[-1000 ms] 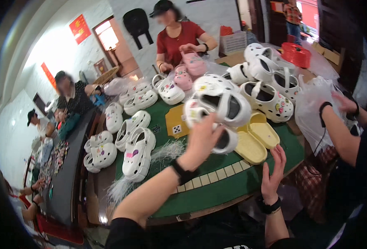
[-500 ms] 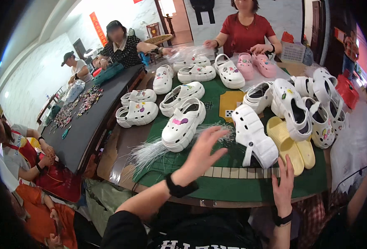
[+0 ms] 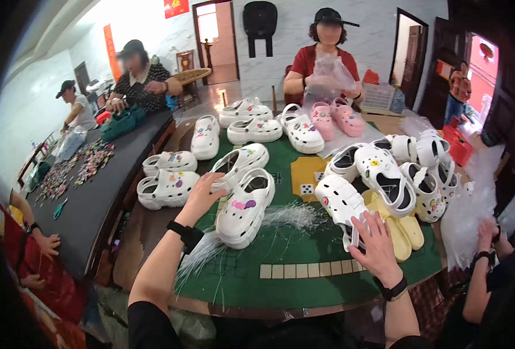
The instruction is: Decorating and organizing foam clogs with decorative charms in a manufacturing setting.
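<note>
My left hand (image 3: pixel 200 199) reaches to the heel end of a white clog (image 3: pixel 247 160) with charms, thumb and fingers apart. Whether it bears on the shoe I cannot tell. Just right of that hand, another white clog (image 3: pixel 243 210) with a pink and purple charm rests partly on a bundle of clear plastic strands (image 3: pixel 295 216). My right hand (image 3: pixel 378 244) has its fingers spread over the heel strap of a tilted white clog (image 3: pixel 338 198); it seems to touch it. Beside that hand lie pale yellow slides (image 3: pixel 407 230), partly hidden under a white clog (image 3: pixel 384 174).
The green table mat (image 3: pixel 304 291) has a printed tile row. Pink clogs (image 3: pixel 346 119) stand at the far side, where a person in red holds a clear bag (image 3: pixel 330 78). Plastic wrap (image 3: pixel 473 203) hangs at the right. Small charms (image 3: pixel 71 171) cover a dark side table (image 3: pixel 123 180).
My left hand has moved left to the clog's heel. My right hand has shifted onto the tilted clog. The person in red has lifted a clear bag. The view has shifted.
</note>
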A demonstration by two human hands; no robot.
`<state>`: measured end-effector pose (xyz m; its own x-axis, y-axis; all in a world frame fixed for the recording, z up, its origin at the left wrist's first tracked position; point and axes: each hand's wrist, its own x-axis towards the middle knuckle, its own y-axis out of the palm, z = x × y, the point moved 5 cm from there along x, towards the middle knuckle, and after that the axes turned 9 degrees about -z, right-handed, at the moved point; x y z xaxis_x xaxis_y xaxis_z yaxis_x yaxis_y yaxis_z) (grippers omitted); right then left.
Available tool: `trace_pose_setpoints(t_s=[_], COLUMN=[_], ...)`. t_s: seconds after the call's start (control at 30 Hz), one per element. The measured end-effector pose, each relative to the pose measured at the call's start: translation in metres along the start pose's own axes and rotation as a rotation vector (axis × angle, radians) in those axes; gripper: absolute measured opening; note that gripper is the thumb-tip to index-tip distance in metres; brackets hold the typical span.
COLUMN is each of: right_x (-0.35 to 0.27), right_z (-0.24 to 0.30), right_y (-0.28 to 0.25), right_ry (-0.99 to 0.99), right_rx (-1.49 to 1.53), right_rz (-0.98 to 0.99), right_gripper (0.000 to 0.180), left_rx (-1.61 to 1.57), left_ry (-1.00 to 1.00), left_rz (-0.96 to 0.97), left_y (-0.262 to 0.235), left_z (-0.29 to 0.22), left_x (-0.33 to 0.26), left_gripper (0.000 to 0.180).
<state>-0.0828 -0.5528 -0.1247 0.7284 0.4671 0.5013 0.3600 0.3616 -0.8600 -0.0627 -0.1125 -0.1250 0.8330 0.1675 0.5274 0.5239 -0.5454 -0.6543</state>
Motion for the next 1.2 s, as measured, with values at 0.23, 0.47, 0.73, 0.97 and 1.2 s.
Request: trace_pose_setpoints(t_s=[0.23,0.47,0.73,0.97,1.2], right_x=[0.008,0.009,0.024,0.041,0.055], right_z=[-0.024,-0.031,-0.014,-0.059,-0.088], right_y=[0.011,0.017,-0.009,-0.007,-0.019], right_ry=[0.116,0.069,0.033,0.227,0.185], right_rx=[-0.041,-0.211,-0.355,-0.320,-0.195], right_rz=[-0.273,-0.436,-0.359,-0.298,-0.576], right_gripper=[0.051,0.024,0.030,0.021,0.013], left_rx=[0.024,0.124,0.337,0.293,0.371], left_ry=[0.008,-0.064,0.029,-0.021,-0.017], left_rz=[0.074,0.071,0.025,-0.092,-0.094], left_y=[0.044,0.060,0.063,0.071,0.072], left_z=[0.029,0.025,0.019,0.020,0.020], left_x=[0.016,0.004,-0.010,-0.016,-0.018], left_gripper=[0.047,0.045,0.044,0.042,0.040])
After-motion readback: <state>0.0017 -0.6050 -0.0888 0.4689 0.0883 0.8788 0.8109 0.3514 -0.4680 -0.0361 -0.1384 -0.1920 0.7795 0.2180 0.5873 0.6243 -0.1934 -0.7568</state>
